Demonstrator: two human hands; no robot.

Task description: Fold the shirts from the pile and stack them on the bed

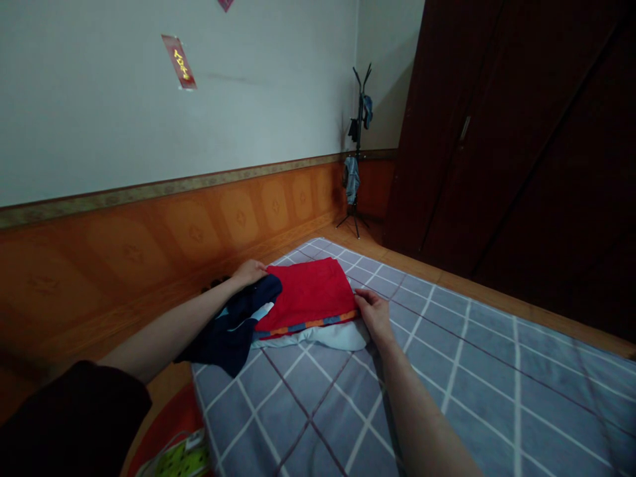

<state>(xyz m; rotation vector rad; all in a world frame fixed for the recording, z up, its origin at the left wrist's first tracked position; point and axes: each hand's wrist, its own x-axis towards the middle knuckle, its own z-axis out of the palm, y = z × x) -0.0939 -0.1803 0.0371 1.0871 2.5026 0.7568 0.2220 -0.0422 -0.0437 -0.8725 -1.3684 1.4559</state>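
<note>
At the far left corner of the red cloth (pixel 308 288), the left hand (pixel 251 273) pinches the fabric; the right hand (pixel 373 310) appears to pinch its right edge. An even pull between both should keep it flat and its edges square. It lies on the bed (pixel 462 371), over a pale cloth (pixel 342 336) showing along the near side; the dark blue garment (pixel 238 329) overlapping its left end could drag, so best keep that loose.
</note>
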